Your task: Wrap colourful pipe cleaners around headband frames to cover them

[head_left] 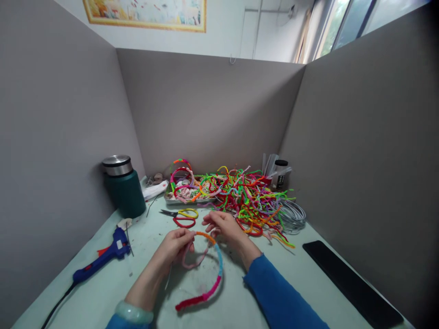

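Hands (199, 235) on headband (214, 274); scissors (180, 213) beyond

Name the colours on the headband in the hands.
Head view: headband runs orange, light blue, pink, then red.

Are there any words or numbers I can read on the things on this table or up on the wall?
None can be read.
Glue gun: pale label patch, too blurred.
Picture on the wall: coloured shapes only, no clear letters.
Small black-capped container: markings too small.
Green flask: no writing shows.
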`<state>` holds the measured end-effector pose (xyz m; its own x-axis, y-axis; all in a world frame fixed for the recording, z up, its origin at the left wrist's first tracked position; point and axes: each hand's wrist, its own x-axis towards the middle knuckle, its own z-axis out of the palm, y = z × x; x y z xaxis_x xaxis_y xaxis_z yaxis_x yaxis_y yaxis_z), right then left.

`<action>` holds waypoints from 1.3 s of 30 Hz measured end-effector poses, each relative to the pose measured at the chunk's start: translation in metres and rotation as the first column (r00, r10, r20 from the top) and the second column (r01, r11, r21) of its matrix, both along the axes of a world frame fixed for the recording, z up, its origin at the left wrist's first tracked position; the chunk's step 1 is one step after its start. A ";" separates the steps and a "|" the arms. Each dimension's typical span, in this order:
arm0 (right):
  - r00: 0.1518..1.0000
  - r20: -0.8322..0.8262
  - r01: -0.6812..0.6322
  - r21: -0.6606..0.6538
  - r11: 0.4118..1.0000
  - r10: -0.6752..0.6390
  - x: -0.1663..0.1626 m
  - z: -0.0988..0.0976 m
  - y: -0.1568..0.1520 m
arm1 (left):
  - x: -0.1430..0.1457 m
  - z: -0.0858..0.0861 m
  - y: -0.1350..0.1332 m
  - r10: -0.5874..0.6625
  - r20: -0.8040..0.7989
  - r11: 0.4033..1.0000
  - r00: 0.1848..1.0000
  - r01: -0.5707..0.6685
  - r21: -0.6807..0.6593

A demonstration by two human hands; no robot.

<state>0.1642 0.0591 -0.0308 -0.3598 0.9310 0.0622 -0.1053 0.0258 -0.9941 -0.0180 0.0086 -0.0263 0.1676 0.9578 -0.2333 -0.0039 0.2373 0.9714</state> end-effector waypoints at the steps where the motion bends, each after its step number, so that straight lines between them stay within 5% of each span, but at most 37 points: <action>1: 0.999 0.030 -0.036 0.027 0.999 0.035 -0.002 0.003 -0.004 | 0.001 -0.002 0.000 -0.005 -0.014 1.000 1.000 0.005 -0.001; 7: 0.967 0.213 -0.170 0.123 0.978 0.142 -0.015 0.005 -0.017 | 0.003 -0.003 -0.002 -0.019 -0.021 1.000 1.000 0.019 0.006; 17: 0.978 0.177 -0.159 0.315 0.936 0.107 -0.017 -0.001 -0.015 | 0.004 -0.007 -0.001 -0.046 0.143 0.999 0.989 0.042 0.026; 24: 0.976 0.208 -0.132 0.318 0.939 0.067 -0.017 0.001 -0.016 | 0.001 -0.005 -0.002 -0.092 0.172 0.995 0.981 0.083 0.059; 32: 0.979 0.202 -0.101 0.297 0.949 0.041 -0.018 -0.001 -0.012 | 0.002 -0.011 0.004 0.022 -0.224 0.939 0.974 0.057 0.340; 39: 0.975 0.222 -0.068 0.319 0.945 -0.004 -0.018 -0.004 -0.010 | 0.006 -0.007 -0.001 0.296 -0.479 0.850 0.826 0.001 0.526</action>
<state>0.1460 0.0493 -0.0351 -0.4275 0.8614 0.2743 0.1056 0.3489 -0.9312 -0.0124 0.0081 -0.0337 0.0080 0.9656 0.2600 0.5442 -0.2223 0.8090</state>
